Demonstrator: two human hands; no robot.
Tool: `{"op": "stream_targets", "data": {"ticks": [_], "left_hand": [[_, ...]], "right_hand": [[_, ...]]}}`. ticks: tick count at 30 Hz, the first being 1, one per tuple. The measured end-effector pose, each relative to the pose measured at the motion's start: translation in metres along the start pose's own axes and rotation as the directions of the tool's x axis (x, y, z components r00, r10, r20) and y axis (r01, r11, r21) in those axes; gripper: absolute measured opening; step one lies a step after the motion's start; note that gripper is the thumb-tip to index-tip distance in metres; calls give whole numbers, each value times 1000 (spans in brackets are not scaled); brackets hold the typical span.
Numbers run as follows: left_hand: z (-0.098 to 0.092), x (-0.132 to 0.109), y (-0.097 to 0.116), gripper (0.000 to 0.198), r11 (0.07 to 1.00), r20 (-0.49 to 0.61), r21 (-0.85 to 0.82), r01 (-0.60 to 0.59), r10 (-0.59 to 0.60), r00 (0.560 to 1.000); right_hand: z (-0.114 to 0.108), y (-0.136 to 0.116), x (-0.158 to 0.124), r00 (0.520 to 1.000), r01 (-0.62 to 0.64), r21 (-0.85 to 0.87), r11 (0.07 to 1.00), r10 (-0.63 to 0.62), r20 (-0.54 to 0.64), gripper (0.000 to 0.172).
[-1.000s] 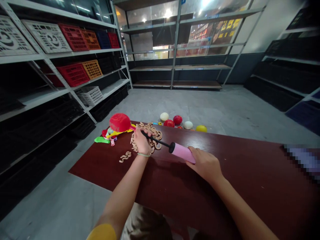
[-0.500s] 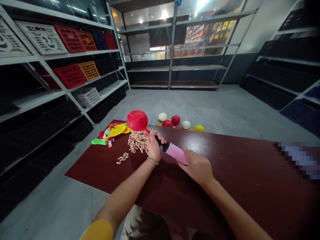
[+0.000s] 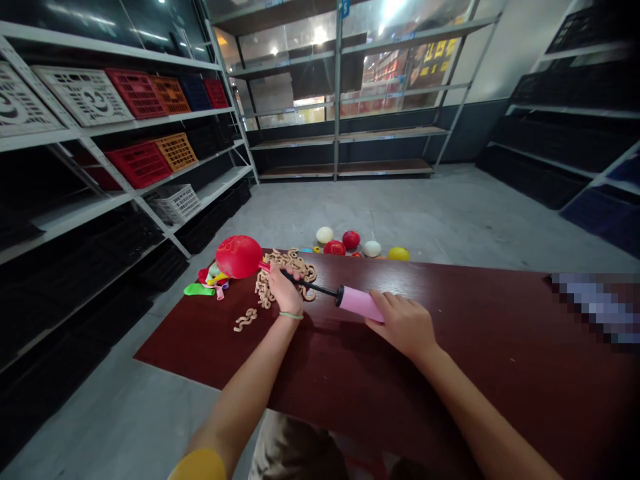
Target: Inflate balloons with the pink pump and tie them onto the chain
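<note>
Above the dark red table (image 3: 475, 333), the hand pump (image 3: 350, 300) is held at a slant, its black rod (image 3: 323, 290) extended from the pink barrel (image 3: 363, 305). The right hand (image 3: 407, 325) is wrapped around the barrel. The left hand (image 3: 286, 289) grips the rod's far end, with the neck (image 3: 265, 267) of the round red balloon (image 3: 239, 256) at its fingers. The balloon is positioned left of the beige curled pieces (image 3: 265, 293), beside limp balloons (image 3: 199, 289).
</note>
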State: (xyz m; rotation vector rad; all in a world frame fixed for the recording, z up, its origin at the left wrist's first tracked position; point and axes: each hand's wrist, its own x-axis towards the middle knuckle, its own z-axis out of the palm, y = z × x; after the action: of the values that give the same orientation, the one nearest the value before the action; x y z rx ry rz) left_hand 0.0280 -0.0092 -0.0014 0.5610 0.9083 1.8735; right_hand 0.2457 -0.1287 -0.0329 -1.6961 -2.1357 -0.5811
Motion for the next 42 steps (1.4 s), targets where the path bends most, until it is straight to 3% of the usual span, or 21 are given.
{"op": "stream_targets", "data": {"ticks": [4, 8, 15, 18, 20, 22, 27, 31, 34, 39, 42], "left_hand": [[10, -34, -20, 22, 996, 138, 11, 88, -88, 987], [14, -37, -19, 27, 994, 231, 22, 110, -112, 967], [0, 12, 16, 22, 997, 52, -75, 36, -32, 998], [-7, 23, 23, 14, 996, -36, -89, 0, -3, 999], [-7, 18, 19, 15, 996, -56, -91, -3, -2, 998], [-3, 2, 10, 19, 998, -18, -69, 12, -13, 1000], [10, -41, -18, 24, 995, 217, 9, 97, -97, 971], [12, -41, -19, 28, 991, 254, 45, 122, -130, 958], [9, -23, -4, 26, 998, 221, -8, 61, -57, 974], [-3, 14, 25, 13, 997, 11, -71, -3, 4, 1000], [-7, 18, 26, 10, 996, -41, -93, -18, 15, 999]], "right_hand": [[-2, -28, 2, 993, -109, 139, 984, 103, 49, 37], [1, -26, 3, 993, -105, 209, 972, 91, 76, 39], [5, 18, 0, 999, 32, 33, 999, -33, 13, 42], [5, 17, 0, 999, 40, 10, 999, -40, 7, 42], [4, 7, 0, 1000, 20, 32, 999, -21, 16, 41], [2, -7, 0, 999, -23, 81, 996, 20, 37, 41], [-2, -31, 0, 986, -155, 219, 963, 137, 95, 39], [1, -24, 0, 991, -114, 252, 961, 90, 103, 40], [5, -10, 1, 998, -42, 191, 981, 32, 55, 41], [6, 4, 0, 1000, 25, 74, 997, -24, -16, 40], [8, -2, -1, 1000, 0, 82, 997, -1, 13, 42]]}}
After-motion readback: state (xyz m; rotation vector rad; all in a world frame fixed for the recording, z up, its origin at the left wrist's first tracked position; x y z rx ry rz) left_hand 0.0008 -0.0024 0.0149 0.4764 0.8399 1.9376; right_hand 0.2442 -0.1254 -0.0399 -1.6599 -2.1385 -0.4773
